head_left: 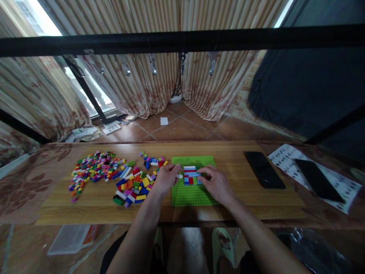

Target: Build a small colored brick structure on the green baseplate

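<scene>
A green studded baseplate (188,198) lies on the wooden board in front of me. On its upper middle stands a low block of coloured bricks (190,175) in white, red, blue and light blue. My left hand (168,178) is at the plate's left side, thumb and fingers pinched on a small white brick (179,176). From the right, my right hand (216,182) reaches to the edge of the built bricks. Its fingertips press together by a light blue brick there; whether they grip it or only touch it is hard to see.
Left of the plate lie a heap of larger bricks (134,186) and a heap of small bricks (97,167). A black phone (264,169) rests to the right, another dark phone (318,180) on a printed sheet (349,186). A black bar (182,41) crosses beyond the board.
</scene>
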Available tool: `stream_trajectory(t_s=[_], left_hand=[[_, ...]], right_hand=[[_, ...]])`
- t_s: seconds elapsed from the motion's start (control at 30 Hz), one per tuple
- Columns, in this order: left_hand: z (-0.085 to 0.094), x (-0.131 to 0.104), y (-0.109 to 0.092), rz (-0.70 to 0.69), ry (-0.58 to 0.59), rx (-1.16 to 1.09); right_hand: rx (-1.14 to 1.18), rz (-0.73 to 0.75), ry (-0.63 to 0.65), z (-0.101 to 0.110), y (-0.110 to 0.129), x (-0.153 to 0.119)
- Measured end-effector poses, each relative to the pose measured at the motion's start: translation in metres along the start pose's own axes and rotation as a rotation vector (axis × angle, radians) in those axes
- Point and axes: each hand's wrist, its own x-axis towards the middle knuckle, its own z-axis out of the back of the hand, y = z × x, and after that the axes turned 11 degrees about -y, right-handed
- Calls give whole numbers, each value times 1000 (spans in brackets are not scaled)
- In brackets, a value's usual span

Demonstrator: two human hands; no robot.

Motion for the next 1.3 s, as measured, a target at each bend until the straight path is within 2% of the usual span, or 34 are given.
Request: stream_trajectory(t_s=[0.2, 0.4, 0.47, 0.53, 0.63, 0.8, 0.87, 0.93, 1.03, 1.1, 1.2, 1.3], left_hand=[[3, -3, -6, 107, 78, -231], [6, -7, -11, 109, 97, -297], [8, -8, -12, 108, 114, -296], [10, -8, -14, 105, 116, -300], [11, -10, -15, 91, 149, -279], [9, -15, -18, 59, 233, -190], [6, -17, -18, 37, 270, -155], [3, -17, -17, 11, 292, -119], [-2, -17, -16, -29, 315, -84], [-4, -18, -15, -55, 327, -77], [-8, -21, -16, -82, 336, -74], [-10, -24, -16, -71, 355, -49]], right_hand=[[-28, 53, 1, 0, -1, 0], [14, 62, 66, 11, 2, 1], [71, 45, 40, 19, 0, 3], [94, -2, -51, 26, -7, 6], [-15, -98, -188, 32, -21, 8], [-241, -55, -106, 27, -32, 5], [-230, -49, -111, 26, -27, 4], [-123, -30, -117, 26, -18, 3], [102, 29, -35, 24, 1, 0], [170, 61, 24, 20, 12, -3], [184, 94, 46, 13, 21, -7], [143, 111, 49, 11, 19, -7]])
